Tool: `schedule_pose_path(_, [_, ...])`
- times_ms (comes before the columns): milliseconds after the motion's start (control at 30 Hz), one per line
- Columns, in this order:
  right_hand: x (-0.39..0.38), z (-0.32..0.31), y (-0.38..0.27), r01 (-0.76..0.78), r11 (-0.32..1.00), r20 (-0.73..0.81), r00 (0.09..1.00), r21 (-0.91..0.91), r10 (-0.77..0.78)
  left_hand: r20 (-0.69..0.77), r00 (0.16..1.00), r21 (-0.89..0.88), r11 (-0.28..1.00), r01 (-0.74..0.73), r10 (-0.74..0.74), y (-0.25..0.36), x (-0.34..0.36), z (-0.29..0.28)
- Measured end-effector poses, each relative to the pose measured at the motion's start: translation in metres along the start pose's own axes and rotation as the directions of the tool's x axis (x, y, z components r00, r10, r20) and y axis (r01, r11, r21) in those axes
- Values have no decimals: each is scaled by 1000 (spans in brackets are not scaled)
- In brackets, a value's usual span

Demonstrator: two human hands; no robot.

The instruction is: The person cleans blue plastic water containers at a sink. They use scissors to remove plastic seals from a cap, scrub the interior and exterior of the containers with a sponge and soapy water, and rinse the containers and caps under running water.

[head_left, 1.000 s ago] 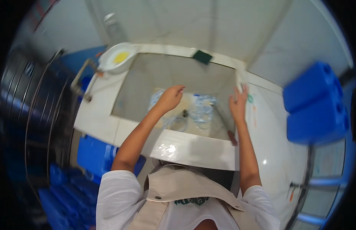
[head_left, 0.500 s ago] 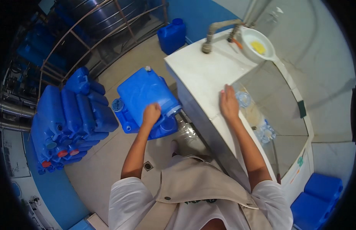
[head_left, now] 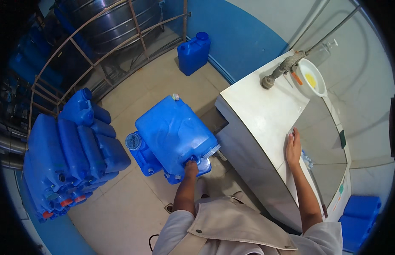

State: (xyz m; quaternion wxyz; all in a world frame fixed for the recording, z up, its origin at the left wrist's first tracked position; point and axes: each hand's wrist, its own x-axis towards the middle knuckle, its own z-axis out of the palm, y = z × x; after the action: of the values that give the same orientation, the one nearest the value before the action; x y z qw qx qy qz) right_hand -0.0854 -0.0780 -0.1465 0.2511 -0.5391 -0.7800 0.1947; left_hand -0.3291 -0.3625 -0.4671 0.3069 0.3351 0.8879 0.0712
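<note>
My left hand [head_left: 190, 167] is closed around the handle of a large blue water jug [head_left: 172, 131]. That jug lies on its side, with its neck and a pale ring at the mouth toward the tiled basin and a small whitish spigot at its far end. Beneath and beside it, another blue jug [head_left: 140, 155] shows its wide round cap at the left. My right hand [head_left: 293, 148] holds nothing; its fingers are stretched along the inner edge of the white tiled basin [head_left: 262, 111]. Part of some clear and blue plastic items [head_left: 307, 159] shows inside the basin beside my right forearm.
Several blue jugs [head_left: 74, 144] are stacked at the left. One blue jug [head_left: 193, 54] stands by the far wall, others [head_left: 359, 221] at the lower right. A metal pipe tap [head_left: 284, 70] and a white dipper [head_left: 310, 78] are at the basin's far end. A metal railing [head_left: 95, 63] curves behind.
The view has shifted, so the basin and jugs appear lower and farther right. My left hand is now nearer the jug's mouth end. My right hand stays at the basin edge.
</note>
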Motion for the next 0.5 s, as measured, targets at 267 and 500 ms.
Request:
schedule_pose_path(267, [-4, -3, -5, 57, 997, -44, 997, -59, -59, 45, 997, 83, 994, -69, 65, -6, -44, -141])
schedule_pose_path(500, [-8, -11, 0, 98, 994, -73, 992, -54, -102, -500, 849, 359, 933, 28, 168, 43, -124, -462])
